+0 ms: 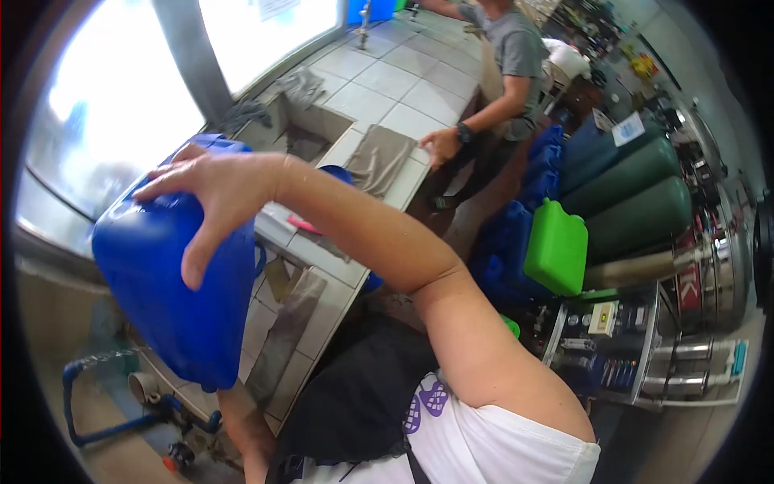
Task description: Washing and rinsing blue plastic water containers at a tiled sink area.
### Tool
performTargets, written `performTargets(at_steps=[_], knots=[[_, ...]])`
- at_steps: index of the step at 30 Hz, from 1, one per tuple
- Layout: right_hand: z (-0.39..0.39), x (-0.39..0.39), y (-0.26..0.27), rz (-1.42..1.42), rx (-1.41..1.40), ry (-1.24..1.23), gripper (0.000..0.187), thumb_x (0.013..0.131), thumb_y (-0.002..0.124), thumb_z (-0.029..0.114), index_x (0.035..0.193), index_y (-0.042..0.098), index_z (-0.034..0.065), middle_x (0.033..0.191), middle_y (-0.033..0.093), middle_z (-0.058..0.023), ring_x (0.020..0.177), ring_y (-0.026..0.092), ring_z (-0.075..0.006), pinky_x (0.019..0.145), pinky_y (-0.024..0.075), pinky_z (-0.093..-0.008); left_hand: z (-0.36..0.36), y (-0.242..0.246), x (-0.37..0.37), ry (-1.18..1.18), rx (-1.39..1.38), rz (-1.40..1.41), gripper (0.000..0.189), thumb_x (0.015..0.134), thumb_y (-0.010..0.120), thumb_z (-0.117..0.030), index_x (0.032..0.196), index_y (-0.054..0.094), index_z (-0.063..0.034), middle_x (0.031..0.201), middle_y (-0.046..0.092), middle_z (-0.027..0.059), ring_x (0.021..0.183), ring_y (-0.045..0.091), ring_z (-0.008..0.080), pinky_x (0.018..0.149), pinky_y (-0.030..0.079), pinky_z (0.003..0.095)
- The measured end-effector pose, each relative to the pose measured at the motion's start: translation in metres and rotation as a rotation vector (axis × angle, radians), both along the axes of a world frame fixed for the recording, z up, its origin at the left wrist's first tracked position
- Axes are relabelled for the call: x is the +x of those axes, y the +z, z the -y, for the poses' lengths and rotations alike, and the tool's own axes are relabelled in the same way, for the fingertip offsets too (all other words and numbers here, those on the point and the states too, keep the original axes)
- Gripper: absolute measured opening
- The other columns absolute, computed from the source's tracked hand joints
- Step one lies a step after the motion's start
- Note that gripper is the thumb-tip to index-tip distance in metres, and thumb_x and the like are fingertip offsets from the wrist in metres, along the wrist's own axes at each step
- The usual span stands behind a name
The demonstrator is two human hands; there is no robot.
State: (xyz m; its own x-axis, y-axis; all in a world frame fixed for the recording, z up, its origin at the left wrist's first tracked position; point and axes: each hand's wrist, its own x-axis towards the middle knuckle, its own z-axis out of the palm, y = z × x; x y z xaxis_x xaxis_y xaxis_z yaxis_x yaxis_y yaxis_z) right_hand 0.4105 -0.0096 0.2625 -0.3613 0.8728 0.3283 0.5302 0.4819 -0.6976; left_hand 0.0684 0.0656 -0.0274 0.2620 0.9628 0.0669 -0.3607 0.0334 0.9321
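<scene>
A large blue plastic jug point(181, 290) is tilted in front of me at the left, with a small spout or cap at its lower end. My right hand point(211, 199) reaches across and holds the upper part of the jug, fingers on its wet far edge and thumb spread along the side. My left forearm comes up from below to the jug's lower end. The jug hides my left hand, so its grip cannot be seen. Beyond the jug is a white-tiled counter point(335, 263) with a basin, and a grey cloth point(381, 158) lies on its edge.
A co-worker point(514, 66) stands at the counter's far part, one hand near its edge. Blue jugs point(502, 248) and a green jug point(556, 248) stand at right, beside dark green tanks point(641, 212) and a control panel point(604, 345). Blue pipes point(115, 423) run at lower left.
</scene>
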Motion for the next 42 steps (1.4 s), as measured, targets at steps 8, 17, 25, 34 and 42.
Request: performTargets(at_steps=[8,17,25,34,42], knots=[[0.057,0.037,-0.058,-0.124,0.575,-0.510,0.128,0.044,0.086,0.070,0.144,0.041,0.0035,0.147,0.041,-0.0208,0.138,0.039,-0.0361,0.114,0.0305,-0.0466,-0.073,0.009,0.032,-0.173,0.059,0.028,0.054,0.104,0.045,-0.036,0.144,0.040,-0.0016,0.144,0.047,0.0120,0.134,0.041,0.0253,0.109,0.035,0.0387],[0.064,0.207,-0.132,-1.159,-0.057,-0.808,0.104,0.077,0.026,0.093,0.137,0.049,0.0106,0.131,0.054,-0.0059,0.120,0.048,-0.0217,0.097,0.0381,-0.0432,-0.056,0.084,0.136,-0.212,0.208,-0.068,0.056,0.103,0.044,-0.038,0.146,0.037,-0.0030,0.146,0.044,0.0122,0.136,0.039,0.0269,0.111,0.032,0.0407],[0.063,0.338,-0.173,-1.303,-0.420,-0.876,0.124,0.063,0.024,0.102,0.151,0.030,0.0157,0.144,0.044,-0.0137,0.131,0.039,-0.0326,0.103,0.0327,-0.0521,0.032,0.235,0.352,0.030,1.081,-0.692,0.071,0.074,0.084,-0.041,0.128,0.053,-0.0055,0.143,0.044,0.0220,0.132,0.043,0.0357,0.108,0.037,0.0441],[0.050,0.265,-0.204,-0.332,0.380,-1.193,0.105,0.075,0.083,0.042,0.149,0.024,-0.0034,0.143,0.043,-0.0261,0.127,0.048,-0.0377,0.104,0.0405,-0.0413,0.044,0.274,0.520,0.413,1.179,-0.946,0.067,0.069,0.083,-0.051,0.115,0.059,-0.0079,0.118,0.053,0.0191,0.113,0.051,0.0370,0.094,0.046,0.0473],[0.042,0.332,-0.192,-0.300,0.154,-1.294,0.090,0.075,0.081,0.044,0.143,0.042,0.0009,0.122,0.062,-0.0251,0.110,0.062,-0.0370,0.093,0.0484,-0.0422,0.021,0.187,0.515,0.218,1.253,-0.886,0.096,0.067,0.084,-0.044,0.144,0.038,-0.0113,0.145,0.037,0.0232,0.136,0.035,0.0428,0.108,0.035,0.0525]])
